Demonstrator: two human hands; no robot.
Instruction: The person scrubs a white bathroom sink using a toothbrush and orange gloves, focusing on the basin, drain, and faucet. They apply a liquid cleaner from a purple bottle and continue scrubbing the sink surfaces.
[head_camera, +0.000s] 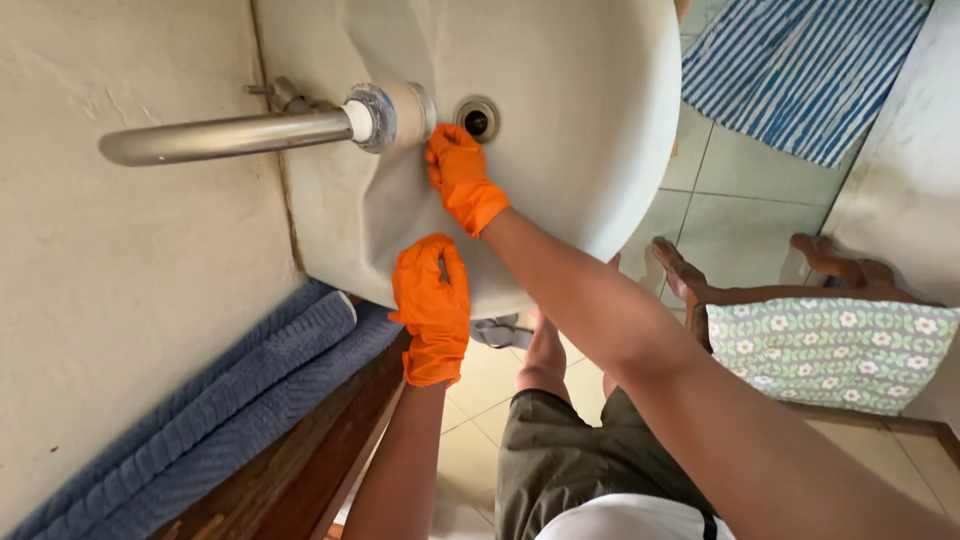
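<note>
A white wash basin (600, 130) fills the top of the view, with a drain hole (477, 119) and a metal tap (230, 137) rising from a white base (395, 115). Both my hands wear orange gloves. My right hand (460, 178) lies inside the bowl, its fingertips pressed on the surface just beside the tap's base and the drain, with nothing seen in it. My left hand (431, 300) is wrapped over the near rim of the basin and grips it.
A pale wall (120, 300) runs along the left. A folded blue towel (250, 385) lies on a wooden ledge (320, 470) below the basin. On the tiled floor (730, 190) are a blue striped mat (810, 70) and another person's bare feet (680, 270) beside a floral cloth (830, 350).
</note>
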